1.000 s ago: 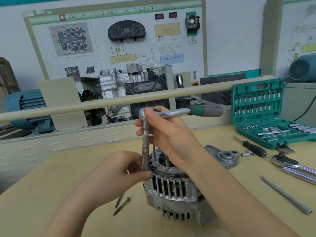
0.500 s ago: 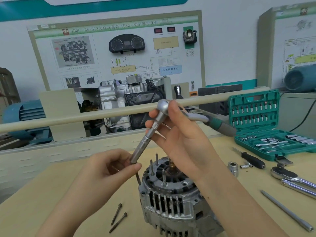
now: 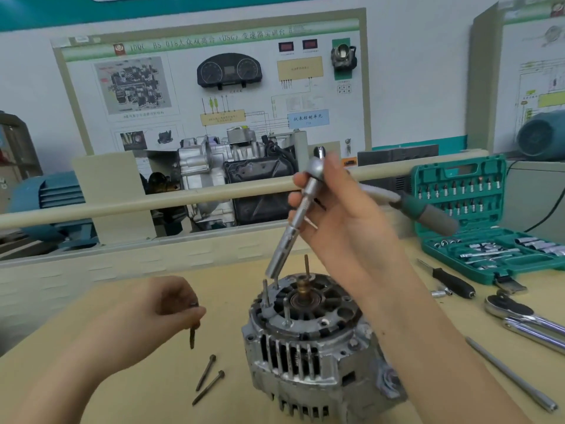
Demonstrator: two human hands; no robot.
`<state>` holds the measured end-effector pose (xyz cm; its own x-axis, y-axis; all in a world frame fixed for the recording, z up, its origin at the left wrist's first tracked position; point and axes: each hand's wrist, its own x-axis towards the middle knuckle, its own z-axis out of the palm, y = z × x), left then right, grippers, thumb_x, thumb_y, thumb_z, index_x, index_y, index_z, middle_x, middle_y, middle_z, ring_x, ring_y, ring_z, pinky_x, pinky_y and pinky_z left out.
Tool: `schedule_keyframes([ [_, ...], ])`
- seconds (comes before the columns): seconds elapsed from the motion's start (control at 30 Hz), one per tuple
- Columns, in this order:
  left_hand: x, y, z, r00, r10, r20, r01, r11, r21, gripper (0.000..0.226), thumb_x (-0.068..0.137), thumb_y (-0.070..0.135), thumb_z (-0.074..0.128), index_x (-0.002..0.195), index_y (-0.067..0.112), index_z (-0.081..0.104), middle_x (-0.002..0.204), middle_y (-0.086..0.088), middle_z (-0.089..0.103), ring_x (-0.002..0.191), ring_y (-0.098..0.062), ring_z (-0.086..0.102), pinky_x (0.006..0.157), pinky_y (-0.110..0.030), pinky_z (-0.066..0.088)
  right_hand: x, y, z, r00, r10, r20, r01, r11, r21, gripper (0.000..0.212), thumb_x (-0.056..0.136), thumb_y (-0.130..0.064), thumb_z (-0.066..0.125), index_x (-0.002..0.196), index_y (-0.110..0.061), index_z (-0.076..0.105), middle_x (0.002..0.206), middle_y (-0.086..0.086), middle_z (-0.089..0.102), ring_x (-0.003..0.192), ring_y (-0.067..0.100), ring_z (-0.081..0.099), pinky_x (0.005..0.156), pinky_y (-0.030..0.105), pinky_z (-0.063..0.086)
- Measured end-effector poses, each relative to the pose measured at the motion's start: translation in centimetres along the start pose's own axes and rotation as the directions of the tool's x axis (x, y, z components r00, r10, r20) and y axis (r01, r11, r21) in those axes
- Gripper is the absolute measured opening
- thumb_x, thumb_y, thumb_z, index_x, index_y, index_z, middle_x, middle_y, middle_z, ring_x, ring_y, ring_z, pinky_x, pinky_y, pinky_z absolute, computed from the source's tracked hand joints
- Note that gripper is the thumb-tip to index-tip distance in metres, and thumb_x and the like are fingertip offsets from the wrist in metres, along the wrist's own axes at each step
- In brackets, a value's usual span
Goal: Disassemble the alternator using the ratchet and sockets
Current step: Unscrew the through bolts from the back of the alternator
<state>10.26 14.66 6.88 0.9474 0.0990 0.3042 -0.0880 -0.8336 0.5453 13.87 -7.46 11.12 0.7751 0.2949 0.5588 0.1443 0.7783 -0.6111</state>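
A silver alternator (image 3: 308, 350) stands on the tan table with a brass shaft end and several thin studs sticking up from its top. My right hand (image 3: 345, 234) grips a ratchet (image 3: 428, 211) with a green-grey handle; its long extension and socket (image 3: 284, 240) slant down-left, the tip hovering just above the alternator's top. My left hand (image 3: 165, 304) is left of the alternator and pinches a long bolt (image 3: 192, 335) that hangs down above the table. Two loose bolts (image 3: 208, 377) lie on the table below it.
A green socket case (image 3: 477, 221) stands open at the right, with a black-handled driver (image 3: 449, 281), a second ratchet (image 3: 519, 316), a small socket (image 3: 440, 292) and a long rod (image 3: 510, 374) in front of it. A beige rail (image 3: 153, 200) and training board stand behind the table.
The ratchet's socket came up off the alternator and tilted. My left hand let go of the extension, took the freed bolt and carried it left and down, toward the loose bolts.
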Motion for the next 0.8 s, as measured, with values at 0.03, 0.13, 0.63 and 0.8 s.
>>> schedule_keyframes([
  [0.03, 0.2, -0.6, 0.1, 0.996, -0.049, 0.071, 0.044, 0.996, 0.075, 0.012, 0.082, 0.020, 0.067, 0.071, 0.019, 0.062, 0.062, 0.011, 0.070, 0.062, -0.001, 0.065, 0.061, -0.018, 0.050, 0.0, -0.5, -0.1, 0.999, -0.035, -0.013, 0.035, 0.999, -0.002, 0.018, 0.066, -0.031, 0.058, 0.072, -0.015, 0.058, 0.066, -0.002, 0.062, 0.058, 0.010, 0.058, 0.055, 0.020, 0.050],
  [0.13, 0.8, -1.9, 1.0, 0.965, -0.180, 0.192, 0.122, 0.952, 0.281, 0.012, 0.085, 0.028, 0.063, 0.075, 0.023, 0.059, 0.058, 0.013, 0.066, 0.053, 0.009, 0.059, 0.046, -0.005, 0.038, -0.1, -1.8, -0.3, 0.991, -0.128, -0.033, 0.128, 0.992, -0.006, 0.016, 0.067, -0.034, 0.056, 0.064, -0.018, 0.059, 0.063, -0.004, 0.061, 0.057, 0.008, 0.057, 0.056, 0.019, 0.049],
  [0.63, 2.6, -7.1, 6.6, 0.923, -0.321, 0.213, 0.241, 0.913, 0.329, 0.013, 0.085, 0.027, 0.059, 0.076, 0.020, 0.053, 0.069, 0.003, 0.065, 0.053, -0.007, 0.060, 0.057, -0.020, 0.046, -0.6, -3.2, -0.6, 0.979, -0.199, -0.047, 0.198, 0.980, -0.033, 0.031, 0.093, -0.038, 0.043, 0.071, -0.020, 0.055, 0.066, -0.007, 0.060, 0.059, 0.007, 0.057, 0.062, 0.020, 0.047],
  [0.8, 2.7, -7.6, 7.7, 0.916, -0.331, 0.225, 0.248, 0.911, 0.329, 0.012, 0.085, 0.028, 0.060, 0.078, 0.019, 0.055, 0.074, 0.000, 0.064, 0.056, -0.010, 0.061, 0.064, -0.024, 0.051, -0.7, -3.1, -0.5, 0.981, -0.189, -0.049, 0.187, 0.981, -0.040, 0.034, 0.093, -0.037, 0.044, 0.066, -0.020, 0.057, 0.064, -0.007, 0.060, 0.059, 0.008, 0.056, 0.062, 0.021, 0.047],
])
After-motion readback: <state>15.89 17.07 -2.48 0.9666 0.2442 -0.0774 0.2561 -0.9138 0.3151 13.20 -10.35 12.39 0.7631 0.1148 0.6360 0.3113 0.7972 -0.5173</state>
